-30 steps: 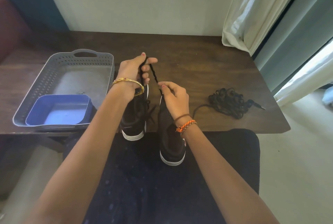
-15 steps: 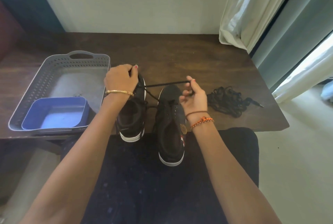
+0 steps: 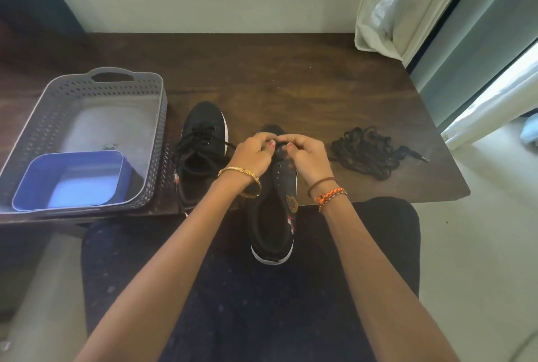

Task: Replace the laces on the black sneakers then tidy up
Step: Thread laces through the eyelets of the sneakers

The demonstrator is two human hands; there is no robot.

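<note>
Two black sneakers lie side by side at the table's near edge. The left sneaker (image 3: 203, 152) has a black lace threaded through it. The right sneaker (image 3: 273, 216) overhangs the edge onto my lap, and its eyelets below my hands show bare. My left hand (image 3: 254, 155) and my right hand (image 3: 305, 155) meet over its toe end, each pinching a black lace (image 3: 280, 144) between thumb and fingers. My fingers hide most of that lace.
A tangled pile of black laces (image 3: 366, 152) lies on the dark wooden table (image 3: 291, 76) to the right. A grey perforated basket (image 3: 157, 128) holding a blue tub (image 3: 70, 178) stands at the left. A white curtain (image 3: 407, 3) hangs at the back right.
My hands held the lace stretched wide between them; they have now come together low over the right sneaker's toe end. The left sneaker is uncovered.
</note>
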